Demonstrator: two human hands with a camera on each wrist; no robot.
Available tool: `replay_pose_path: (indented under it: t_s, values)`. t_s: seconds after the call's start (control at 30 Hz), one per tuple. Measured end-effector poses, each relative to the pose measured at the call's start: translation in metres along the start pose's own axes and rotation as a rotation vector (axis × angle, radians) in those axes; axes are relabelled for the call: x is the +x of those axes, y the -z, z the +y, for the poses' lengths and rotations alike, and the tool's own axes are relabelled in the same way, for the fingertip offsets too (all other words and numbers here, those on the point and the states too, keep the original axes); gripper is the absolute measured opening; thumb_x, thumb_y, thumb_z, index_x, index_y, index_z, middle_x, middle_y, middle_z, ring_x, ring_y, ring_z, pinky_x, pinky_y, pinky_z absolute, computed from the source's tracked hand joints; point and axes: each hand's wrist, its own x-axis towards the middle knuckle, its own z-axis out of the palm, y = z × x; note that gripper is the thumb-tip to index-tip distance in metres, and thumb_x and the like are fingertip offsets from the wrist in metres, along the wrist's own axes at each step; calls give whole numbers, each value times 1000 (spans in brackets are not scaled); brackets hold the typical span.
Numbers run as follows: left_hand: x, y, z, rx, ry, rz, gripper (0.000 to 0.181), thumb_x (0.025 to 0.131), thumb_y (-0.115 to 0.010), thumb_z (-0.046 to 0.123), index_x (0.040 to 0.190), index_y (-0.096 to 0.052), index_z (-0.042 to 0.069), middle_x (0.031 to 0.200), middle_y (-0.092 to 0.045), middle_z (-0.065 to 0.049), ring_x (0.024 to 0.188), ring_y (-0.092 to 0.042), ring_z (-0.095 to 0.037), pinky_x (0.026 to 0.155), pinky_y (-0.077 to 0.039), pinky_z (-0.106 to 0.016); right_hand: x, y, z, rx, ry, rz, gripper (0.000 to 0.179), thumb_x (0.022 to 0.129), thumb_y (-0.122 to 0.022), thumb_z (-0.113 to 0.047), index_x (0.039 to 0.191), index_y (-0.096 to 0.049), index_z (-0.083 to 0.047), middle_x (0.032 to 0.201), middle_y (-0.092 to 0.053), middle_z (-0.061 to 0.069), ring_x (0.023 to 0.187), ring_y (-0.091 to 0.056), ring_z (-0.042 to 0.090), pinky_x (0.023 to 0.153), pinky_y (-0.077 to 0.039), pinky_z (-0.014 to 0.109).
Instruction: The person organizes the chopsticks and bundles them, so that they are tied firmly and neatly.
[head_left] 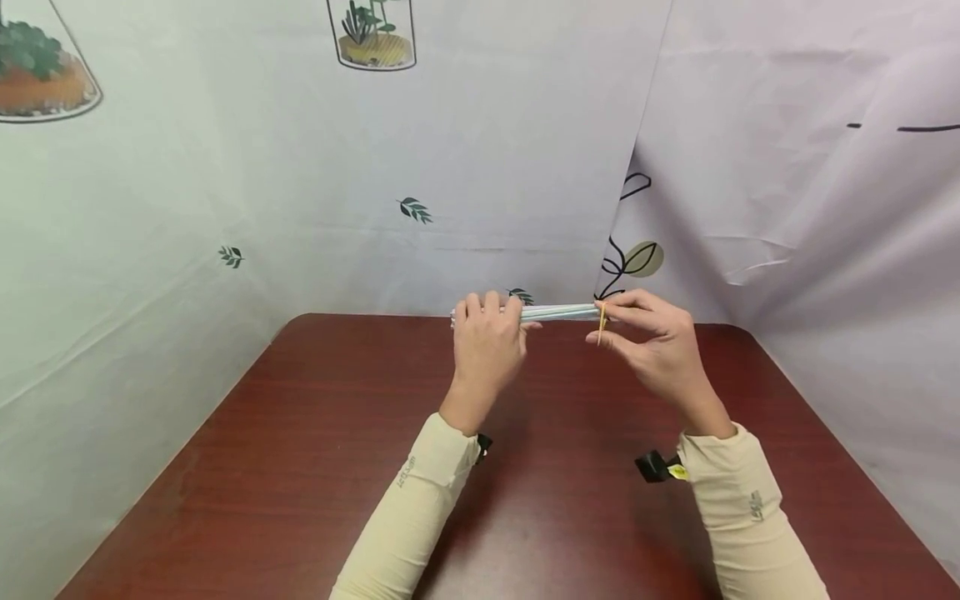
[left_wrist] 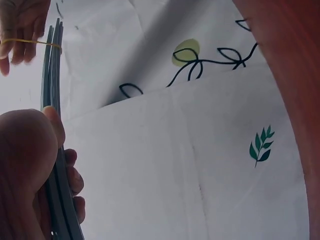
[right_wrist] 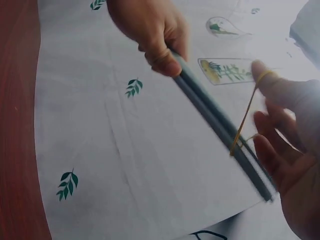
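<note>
While sticks (head_left: 558,312) are clamped by fingers of the left hand (head_left: 487,340), a binding band (right_wrist: 244,120) is stretched by the right hand (head_left: 656,337), fingers apart; another wrap seems needed.

Left fingers (head_left: 492,303): curled, gripping | right fingers (head_left: 636,317): spread | both arms (head_left: 408,512): reaching forward

Reddish-brown table (head_left: 322,450) – pale cloth (head_left: 510,142) behind, printed with leaf sprigs (head_left: 416,211) – plants in jars (head_left: 377,48) higher up.
</note>
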Motion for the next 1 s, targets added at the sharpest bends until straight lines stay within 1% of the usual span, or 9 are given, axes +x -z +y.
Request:
replay_pose_path:
  t_s: [0.07, 0.13, 0.23, 0.33, 0.47, 0.57, 0.67, 0.8, 1.0]
  values:
    - [2, 2, -3, 9, 13, 18, 39, 89, -63, 51, 83, -60, 12, 74, -53, -6, 68, -49, -28, 70, -43, -40, 0, -1, -3, 25, -31, 43, 46, 59, -83, 21, 103, -73, 10, 84, -65, 17, 69, -59, 5, 63, -48, 14]
    - [3, 3, -4, 9, 26, 30, 40, 89, -62, 52, 85, -61, 12, 74, -54, -7, 68, -49, -28, 70, -43, -40, 1, -2, -8, 6, -66, 88, 51, 58, -83, 22, 106, -72, 10, 76, -59, 16, 62, -51, 6, 56, -42, 13]
    - [3, 5, -5, 3, 38, 28, 42, 89, -61, 53, 88, -63, 12, 75, -55, -6, 70, -51, -29, 72, -43, -41, 3, -4, -19, -54, -99, 143, 54, 57, -85, 20, 109, -71, 10, 68, -49, 14, 59, -41, 13, 51, -32, 14]
    - [3, 7, -4, 3, 48, 10, 41, 91, -59, 53, 88, -63, 12, 75, -54, -6, 71, -51, -28, 74, -43, -42, 6, -7, -29, -94, -112, 176, 55, 57, -86, 17, 109, -71, 10, 63, -40, 13, 59, -32, 17, 51, -24, 19]
    - [3, 9, -4, -1, 66, -2, 42, 91, -58, 53, 85, -61, 11, 76, -54, -6, 72, -51, -28, 76, -43, -42, 7, -9, -33, -87, -161, 203, 56, 58, -87, 15, 112, -71, 9, 64, -35, 13, 60, -32, 14, 54, -24, 19]
    - [3, 11, -4, -6, 73, -1, 43, 92, -57, 53, 83, -59, 11, 77, -54, -6, 73, -50, -29, 77, -43, -42, 7, -8, -32, -52, -242, 216, 61, 61, -86, 13, 119, -67, 9, 68, -34, 12, 60, -33, 11, 55, -27, 18]
    - [4, 12, -4, -7, 74, -1, 44, 92, -56, 54, 83, -58, 11, 78, -54, -6, 73, -50, -29, 76, -42, -42, 8, -7, -36, -20, -328, 219, 65, 65, -85, 12, 125, -61, 10, 72, -35, 11, 60, -34, 8, 55, -29, 16]
    - [4, 14, -4, -6, 77, -18, 48, 91, -53, 58, 83, -58, 11, 78, -54, -6, 73, -50, -29, 76, -41, -42, 10, -5, -40, -18, -402, 229, 66, 67, -84, 10, 128, -59, 10, 75, -36, 12, 59, -38, 6, 54, -33, 15]
    - [5, 16, -4, -5, 78, -40, 49, 93, -51, 58, 85, -58, 11, 80, -54, -6, 75, -49, -29, 78, -41, -42, 4, -2, -18, -22, -467, 266, 64, 67, -87, 2, 126, -63, 1, 75, -39, 4, 59, -40, 5, 54, -35, 15]
